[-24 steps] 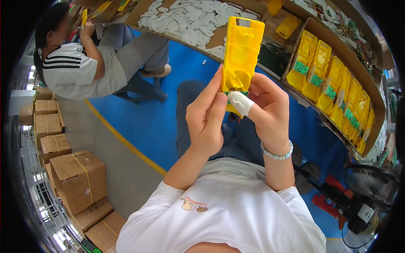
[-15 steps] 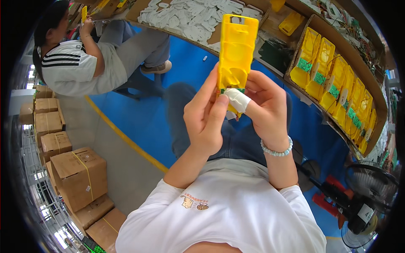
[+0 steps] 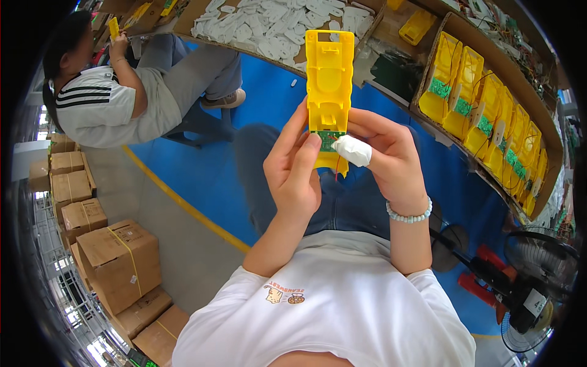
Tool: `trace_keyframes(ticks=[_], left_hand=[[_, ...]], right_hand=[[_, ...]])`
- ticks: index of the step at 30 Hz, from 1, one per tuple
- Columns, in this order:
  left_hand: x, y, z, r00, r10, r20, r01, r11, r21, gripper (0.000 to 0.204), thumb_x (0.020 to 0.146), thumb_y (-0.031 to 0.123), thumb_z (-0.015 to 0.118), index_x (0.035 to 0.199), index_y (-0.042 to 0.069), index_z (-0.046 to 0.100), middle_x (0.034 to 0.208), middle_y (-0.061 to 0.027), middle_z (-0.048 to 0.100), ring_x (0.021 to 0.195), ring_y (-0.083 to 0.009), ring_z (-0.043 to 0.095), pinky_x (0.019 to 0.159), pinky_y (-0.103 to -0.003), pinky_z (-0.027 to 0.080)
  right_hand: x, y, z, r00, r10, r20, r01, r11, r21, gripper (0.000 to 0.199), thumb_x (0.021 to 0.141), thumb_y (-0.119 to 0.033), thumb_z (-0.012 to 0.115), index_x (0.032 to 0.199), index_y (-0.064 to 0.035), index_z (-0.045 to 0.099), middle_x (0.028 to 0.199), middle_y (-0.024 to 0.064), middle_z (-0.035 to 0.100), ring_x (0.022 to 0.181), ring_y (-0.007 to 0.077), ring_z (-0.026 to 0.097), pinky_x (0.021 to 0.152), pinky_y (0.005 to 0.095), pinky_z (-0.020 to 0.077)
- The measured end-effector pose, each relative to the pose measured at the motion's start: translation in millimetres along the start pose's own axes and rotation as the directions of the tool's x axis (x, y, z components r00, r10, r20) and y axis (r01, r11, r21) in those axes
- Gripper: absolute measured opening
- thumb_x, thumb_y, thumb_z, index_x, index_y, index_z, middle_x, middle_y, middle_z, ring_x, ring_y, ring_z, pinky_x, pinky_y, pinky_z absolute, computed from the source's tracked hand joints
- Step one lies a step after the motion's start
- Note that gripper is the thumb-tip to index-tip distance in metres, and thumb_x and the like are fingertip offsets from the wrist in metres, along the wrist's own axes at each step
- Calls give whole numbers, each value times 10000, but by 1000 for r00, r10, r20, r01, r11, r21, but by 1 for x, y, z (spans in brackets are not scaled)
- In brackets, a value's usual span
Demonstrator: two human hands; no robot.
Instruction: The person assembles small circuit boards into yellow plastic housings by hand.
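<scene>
Small green board only lightly seated in the yellow housing held up over your lap

You hold the long yellow plastic housing [image 3: 329, 92] upright in front of you, above your knees, its lower end between both hands. Your left hand [image 3: 295, 170] wraps the left edge with the thumb pressed on the small green circuit board [image 3: 328, 140] near the bottom; your right hand [image 3: 391, 160] pinches the right edge, its bandaged thumb [image 3: 353, 150] laid beside the board. A thin red wire [image 3: 337, 166] hangs below the housing. If your thumb pushes off-centre, the board may tilt or pop out and drop toward the blue floor [image 3: 269, 110]. The padded thumb likely dulls your feel, so the wire could get trapped or tugged. The tall housing, gripped low, could also twist in your fingers.
</scene>
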State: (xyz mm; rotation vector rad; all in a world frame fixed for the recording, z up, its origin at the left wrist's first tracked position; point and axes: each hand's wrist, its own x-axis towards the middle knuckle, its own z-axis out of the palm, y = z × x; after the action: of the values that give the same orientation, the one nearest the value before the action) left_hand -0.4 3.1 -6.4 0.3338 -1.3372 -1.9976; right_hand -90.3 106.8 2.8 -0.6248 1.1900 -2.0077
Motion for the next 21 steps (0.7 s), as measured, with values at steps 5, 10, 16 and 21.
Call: trace_keyframes(ticks=[5,10,16,21], left_hand=[[0,5,-4,997,49,53,-48,999,-9,449,904,11,424,1333,-124,407,1288,-206,530,1160,-240,555,969,-332,450],[-1,6,-7,990,104,93,-106,994,10,448,899,8,421,1326,-126,412,1288,-214,527,1157,-251,558,970,-339,454],[0,5,-6,991,106,87,-104,994,-27,440,901,14,426,1316,-133,419,1276,-223,533,1145,-255,565,954,-343,466],[3,7,2,992,71,101,-70,997,-18,434,910,27,434,1313,-135,420,1259,-222,548,1119,-252,581,950,-341,468]], right_hand=[[5,1,1,998,-56,30,56,998,21,422,811,21,674,1208,85,549,1131,156,639,1029,182,617,928,307,498],[7,-1,0,998,30,55,-37,991,129,425,768,29,707,1168,85,575,1089,151,657,996,183,634,914,306,507],[5,-3,1,1000,28,5,-29,992,121,410,762,28,714,1146,90,586,1088,154,656,990,180,635,915,302,507],[2,-8,-1,999,-40,-12,41,998,46,400,778,41,690,1158,95,577,1094,157,652,989,184,636,917,303,505]])
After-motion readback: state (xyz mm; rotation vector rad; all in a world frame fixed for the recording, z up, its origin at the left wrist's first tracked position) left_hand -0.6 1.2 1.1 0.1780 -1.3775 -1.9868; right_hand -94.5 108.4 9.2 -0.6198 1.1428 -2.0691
